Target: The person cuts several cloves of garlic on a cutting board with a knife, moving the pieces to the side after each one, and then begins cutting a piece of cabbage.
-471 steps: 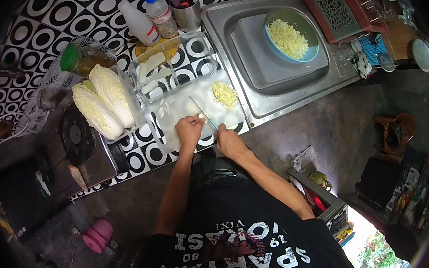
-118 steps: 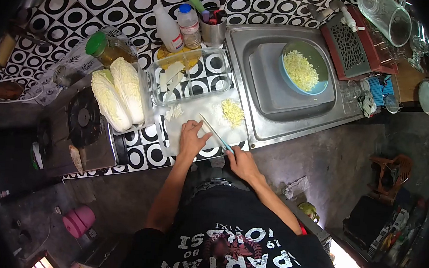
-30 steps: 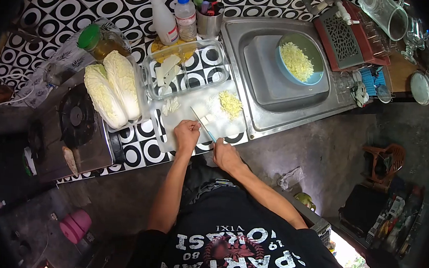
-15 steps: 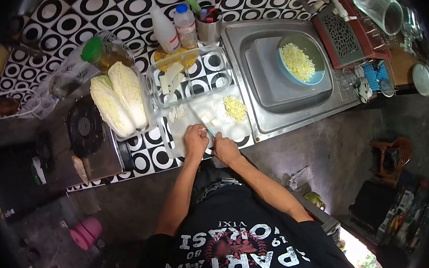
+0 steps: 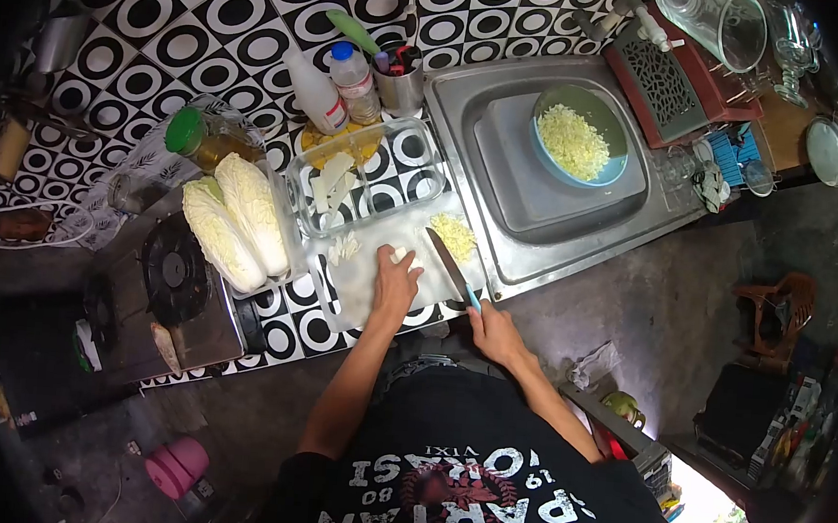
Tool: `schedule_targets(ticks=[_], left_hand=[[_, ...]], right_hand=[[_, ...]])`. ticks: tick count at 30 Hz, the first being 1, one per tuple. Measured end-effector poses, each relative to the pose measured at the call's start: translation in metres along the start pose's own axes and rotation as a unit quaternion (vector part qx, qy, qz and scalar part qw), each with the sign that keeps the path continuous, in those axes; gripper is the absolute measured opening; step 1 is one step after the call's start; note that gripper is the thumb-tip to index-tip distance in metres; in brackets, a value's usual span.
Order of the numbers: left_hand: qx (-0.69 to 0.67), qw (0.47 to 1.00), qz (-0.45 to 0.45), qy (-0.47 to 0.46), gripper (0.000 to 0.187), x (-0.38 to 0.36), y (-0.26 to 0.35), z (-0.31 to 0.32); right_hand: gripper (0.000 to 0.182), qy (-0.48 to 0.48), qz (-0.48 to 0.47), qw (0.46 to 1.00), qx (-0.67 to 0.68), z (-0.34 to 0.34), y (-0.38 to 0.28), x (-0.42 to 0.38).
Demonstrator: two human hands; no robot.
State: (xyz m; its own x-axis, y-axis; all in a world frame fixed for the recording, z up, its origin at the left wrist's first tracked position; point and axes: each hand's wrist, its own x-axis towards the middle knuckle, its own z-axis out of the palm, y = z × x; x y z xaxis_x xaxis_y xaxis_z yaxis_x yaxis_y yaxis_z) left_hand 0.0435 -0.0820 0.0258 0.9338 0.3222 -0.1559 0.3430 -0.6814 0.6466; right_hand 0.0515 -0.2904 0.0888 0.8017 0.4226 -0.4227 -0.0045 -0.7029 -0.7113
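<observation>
My left hand (image 5: 397, 287) is on the translucent cutting board (image 5: 351, 291), its fingers closed around small white vegetable pieces (image 5: 402, 255). To its right, my right hand (image 5: 498, 333) grips the blue handle of a knife (image 5: 450, 264). The blade slants up and left over the board, its tip near a pile of finely chopped yellowish vegetable (image 5: 453, 237). Thin white slices (image 5: 344, 249) lie on the board's left side. Just behind the board, a clear divided container (image 5: 376, 192) holds pale flat pieces (image 5: 333, 180).
At left, two napa cabbages (image 5: 237, 220) lie in a clear tray beside a gas stove (image 5: 171, 268). A blue bowl (image 5: 580, 142) of chopped vegetable stands over the steel sink (image 5: 526, 261). Bottles (image 5: 357, 84) and a utensil cup (image 5: 401, 90) stand behind the container.
My right hand has drawn the knife rightward, away from the white pieces and my left hand. My left hand stays at those pieces, fingers now reaching over them. The view has shifted slightly.
</observation>
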Motion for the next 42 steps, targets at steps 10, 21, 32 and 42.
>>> schedule_targets(ticks=[10,21,32,42], left_hand=[[0.044,0.991,-0.041,0.118,0.027,-0.012,-0.04,-0.03],[0.072,0.981,-0.007,0.18,0.021,-0.038,-0.058,-0.053],[-0.223,0.957,-0.143,0.119,0.028,-0.017,-0.025,-0.013],[-0.105,0.988,-0.011,0.111,0.032,-0.027,-0.016,0.014]], right_hand=[[0.03,-0.016,-0.012,1.0,0.004,0.003,0.004,0.01],[0.032,-0.077,-0.059,0.994,-0.042,0.016,-0.003,0.028],[0.033,-0.065,-0.043,0.997,-0.015,0.025,-0.004,0.026],[0.032,-0.067,0.033,0.994,-0.074,0.037,-0.009,0.024]])
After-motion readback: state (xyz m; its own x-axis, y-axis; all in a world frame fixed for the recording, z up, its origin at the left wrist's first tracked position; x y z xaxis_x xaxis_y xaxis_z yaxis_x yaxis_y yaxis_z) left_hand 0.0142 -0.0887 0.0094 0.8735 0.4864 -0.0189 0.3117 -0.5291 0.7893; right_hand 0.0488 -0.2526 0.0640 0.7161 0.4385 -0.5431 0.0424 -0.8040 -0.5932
